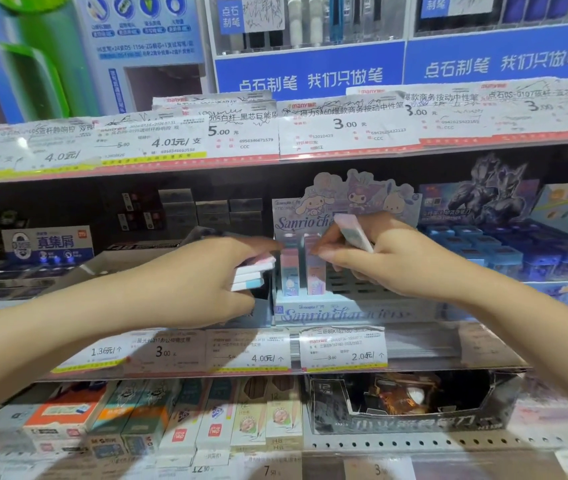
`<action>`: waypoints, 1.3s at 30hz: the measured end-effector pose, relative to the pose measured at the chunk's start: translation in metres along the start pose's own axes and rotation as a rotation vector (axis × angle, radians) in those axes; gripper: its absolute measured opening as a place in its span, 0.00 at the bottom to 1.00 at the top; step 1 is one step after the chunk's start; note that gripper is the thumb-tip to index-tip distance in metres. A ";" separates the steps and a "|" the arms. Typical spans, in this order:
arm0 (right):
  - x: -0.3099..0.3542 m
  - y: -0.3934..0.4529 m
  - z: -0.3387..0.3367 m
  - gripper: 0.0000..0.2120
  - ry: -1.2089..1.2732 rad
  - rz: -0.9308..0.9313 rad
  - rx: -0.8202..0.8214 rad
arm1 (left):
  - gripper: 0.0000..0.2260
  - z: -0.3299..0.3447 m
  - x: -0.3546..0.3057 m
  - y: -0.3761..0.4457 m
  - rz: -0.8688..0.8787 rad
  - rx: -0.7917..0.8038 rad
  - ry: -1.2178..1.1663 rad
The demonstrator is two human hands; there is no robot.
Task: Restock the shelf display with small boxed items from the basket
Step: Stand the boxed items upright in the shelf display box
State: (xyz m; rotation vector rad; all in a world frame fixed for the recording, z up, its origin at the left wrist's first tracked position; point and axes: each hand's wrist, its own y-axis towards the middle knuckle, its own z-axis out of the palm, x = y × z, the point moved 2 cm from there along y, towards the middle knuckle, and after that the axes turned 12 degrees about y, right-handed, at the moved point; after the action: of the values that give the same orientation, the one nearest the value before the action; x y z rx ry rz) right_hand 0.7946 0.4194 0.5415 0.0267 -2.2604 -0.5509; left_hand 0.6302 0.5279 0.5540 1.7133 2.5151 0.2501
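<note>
A pastel Sanrio display box (344,311) stands on the middle shelf, with two small pink-and-blue boxes (301,268) upright in its left slots. My left hand (199,282) is at the display's left side, shut on a stack of small boxes (253,273) in pink, white and blue. My right hand (376,258) hovers over the display's dark slotted tray and is shut on one small box (353,232), tilted, with fingertips near the upright boxes. No basket is in view.
A blue display of small boxes (504,251) stands to the right, dark boxes (206,209) behind left. Price tags (343,351) line the shelf edge. Pencil boxes (227,420) and a black display carton (410,407) fill the lower shelf.
</note>
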 end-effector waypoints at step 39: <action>-0.012 0.019 -0.020 0.13 0.039 -0.013 -0.317 | 0.22 -0.002 -0.008 0.025 -0.048 -0.050 0.000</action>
State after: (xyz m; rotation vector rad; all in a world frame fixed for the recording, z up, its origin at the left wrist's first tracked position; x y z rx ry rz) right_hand 0.8198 0.4319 0.5523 -0.1062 -2.1125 -0.9016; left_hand 0.6555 0.5295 0.5604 1.6324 2.5233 0.3066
